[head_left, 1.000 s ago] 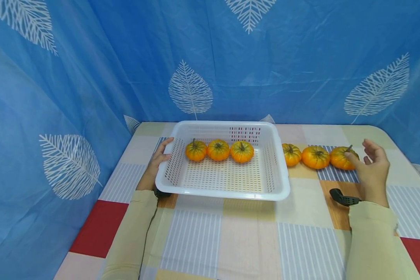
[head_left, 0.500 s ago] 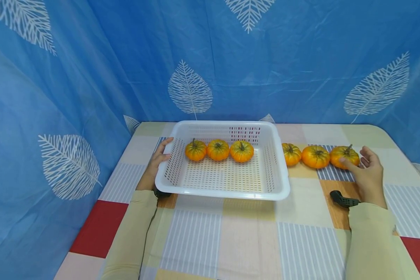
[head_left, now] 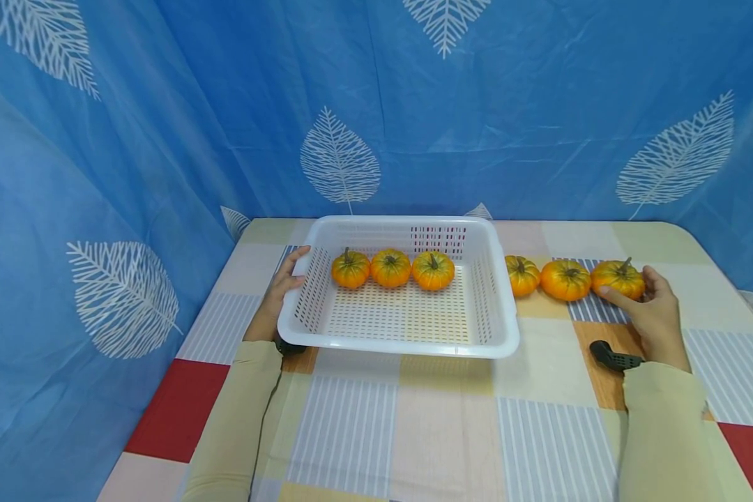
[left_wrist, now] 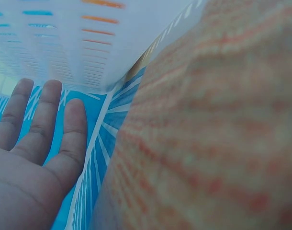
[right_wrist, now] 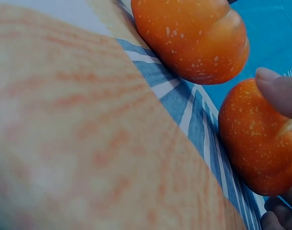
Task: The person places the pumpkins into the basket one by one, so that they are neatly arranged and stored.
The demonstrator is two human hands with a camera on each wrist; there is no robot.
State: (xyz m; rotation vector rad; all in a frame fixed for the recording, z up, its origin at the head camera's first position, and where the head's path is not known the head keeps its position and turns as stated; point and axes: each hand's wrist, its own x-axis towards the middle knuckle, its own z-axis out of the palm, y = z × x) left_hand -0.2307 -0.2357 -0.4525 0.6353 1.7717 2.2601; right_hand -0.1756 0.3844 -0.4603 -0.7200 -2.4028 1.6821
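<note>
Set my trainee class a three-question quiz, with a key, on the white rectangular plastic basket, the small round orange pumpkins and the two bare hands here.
1. Count: how many pumpkins sit inside the basket?
2. Fill the gap: of the pumpkins on the patchwork-patterned tablecloth, the right hand has its thumb and fingers around the one ____ from the basket.
3. True or false: the left hand reaches inside the basket.

Key: 1. Three. 2. Farthest. 3. False; it is outside, at the left side.
</note>
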